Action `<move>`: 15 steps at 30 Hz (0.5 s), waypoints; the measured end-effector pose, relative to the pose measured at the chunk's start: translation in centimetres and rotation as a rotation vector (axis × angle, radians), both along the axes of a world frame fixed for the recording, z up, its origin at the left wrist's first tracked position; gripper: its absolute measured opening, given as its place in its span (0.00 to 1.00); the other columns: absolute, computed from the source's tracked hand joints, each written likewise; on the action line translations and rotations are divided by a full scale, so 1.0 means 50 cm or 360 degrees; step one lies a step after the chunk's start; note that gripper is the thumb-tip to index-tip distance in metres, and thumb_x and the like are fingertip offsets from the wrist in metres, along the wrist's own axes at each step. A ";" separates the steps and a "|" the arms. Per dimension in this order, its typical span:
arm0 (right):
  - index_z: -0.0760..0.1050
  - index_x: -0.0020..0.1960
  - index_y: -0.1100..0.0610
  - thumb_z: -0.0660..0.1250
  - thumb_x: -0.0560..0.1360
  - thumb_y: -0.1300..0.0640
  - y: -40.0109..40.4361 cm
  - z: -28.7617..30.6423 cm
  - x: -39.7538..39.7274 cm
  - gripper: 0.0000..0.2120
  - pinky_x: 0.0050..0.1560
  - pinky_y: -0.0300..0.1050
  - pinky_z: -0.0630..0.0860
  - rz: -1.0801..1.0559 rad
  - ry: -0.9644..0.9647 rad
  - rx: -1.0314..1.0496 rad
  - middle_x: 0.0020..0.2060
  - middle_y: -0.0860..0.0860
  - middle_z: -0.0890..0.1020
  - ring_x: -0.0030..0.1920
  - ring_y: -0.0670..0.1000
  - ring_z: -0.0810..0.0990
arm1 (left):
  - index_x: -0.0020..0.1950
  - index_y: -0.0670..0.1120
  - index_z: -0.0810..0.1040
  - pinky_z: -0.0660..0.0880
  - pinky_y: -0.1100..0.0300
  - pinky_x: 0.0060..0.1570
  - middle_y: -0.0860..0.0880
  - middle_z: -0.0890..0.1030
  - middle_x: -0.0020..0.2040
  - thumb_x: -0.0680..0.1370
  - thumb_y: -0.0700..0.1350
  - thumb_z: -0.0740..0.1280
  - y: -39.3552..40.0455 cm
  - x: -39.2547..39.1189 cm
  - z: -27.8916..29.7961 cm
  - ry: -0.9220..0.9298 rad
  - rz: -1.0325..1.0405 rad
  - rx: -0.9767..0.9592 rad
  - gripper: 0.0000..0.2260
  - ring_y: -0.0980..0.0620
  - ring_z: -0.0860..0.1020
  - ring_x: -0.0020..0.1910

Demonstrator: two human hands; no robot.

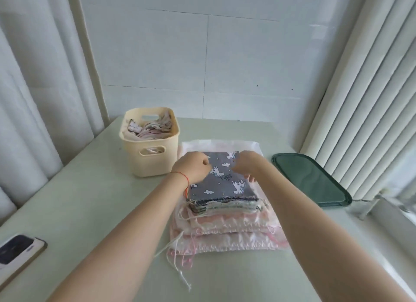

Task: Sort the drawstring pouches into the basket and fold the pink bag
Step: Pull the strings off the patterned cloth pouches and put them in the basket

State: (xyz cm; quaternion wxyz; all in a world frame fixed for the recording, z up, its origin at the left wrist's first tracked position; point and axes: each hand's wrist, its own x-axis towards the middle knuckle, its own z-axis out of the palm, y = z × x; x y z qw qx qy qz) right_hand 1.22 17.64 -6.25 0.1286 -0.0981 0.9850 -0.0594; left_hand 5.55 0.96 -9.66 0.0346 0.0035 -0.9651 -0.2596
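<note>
1. Stack of drawstring pouches (225, 202): lying mid-table on the pink bag (227, 238), just right of the cream basket (149, 157), which is already holding several pouches.
2. Top pouch (227, 180), grey with white animal print: sitting square on the stack, both hands working at its far edge.
3. Left hand (193, 167): fingers curling at the pouch's far left corner, seemingly pinching it.
4. Right hand (246, 164): fingers bending down onto the far right edge; whether it is gripping, I cannot tell.
5. Handling advice: be peeling only the top layer, lifting both corners evenly, keeping trailing cords (180, 256) from dragging neighbours along.
6. Nearby: phone (18, 254), green lid (313, 180).
</note>
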 end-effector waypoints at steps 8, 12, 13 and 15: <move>0.74 0.37 0.57 0.61 0.77 0.50 0.078 -0.051 -0.003 0.13 0.50 0.44 0.79 -0.0114 -0.0198 -0.0024 0.24 0.48 0.79 0.31 0.50 0.79 | 0.43 0.50 0.83 0.72 0.62 0.47 0.56 0.82 0.40 0.75 0.51 0.71 0.045 0.023 -0.025 -0.0081 -0.0076 0.0152 0.06 0.55 0.78 0.44; 0.74 0.35 0.57 0.65 0.77 0.50 0.090 -0.047 0.010 0.15 0.42 0.42 0.76 0.0018 -0.0224 -0.0024 0.23 0.48 0.78 0.28 0.48 0.76 | 0.45 0.53 0.85 0.74 0.66 0.49 0.58 0.84 0.42 0.70 0.57 0.76 0.068 0.046 -0.012 -0.0443 -0.0458 0.0231 0.10 0.61 0.80 0.44; 0.74 0.34 0.57 0.65 0.77 0.50 0.094 -0.044 0.013 0.16 0.37 0.41 0.74 0.0093 -0.0179 -0.0060 0.26 0.50 0.78 0.27 0.49 0.75 | 0.45 0.53 0.86 0.75 0.66 0.50 0.59 0.85 0.43 0.70 0.55 0.76 0.072 0.047 -0.013 -0.0454 -0.0478 0.0194 0.08 0.61 0.81 0.44; 0.77 0.33 0.55 0.65 0.76 0.49 0.102 -0.036 0.020 0.16 0.33 0.40 0.72 0.0243 -0.0173 -0.0218 0.29 0.50 0.79 0.28 0.48 0.76 | 0.44 0.52 0.86 0.76 0.62 0.52 0.57 0.85 0.42 0.72 0.50 0.76 0.079 0.047 -0.015 -0.0367 -0.0431 0.0092 0.04 0.59 0.81 0.44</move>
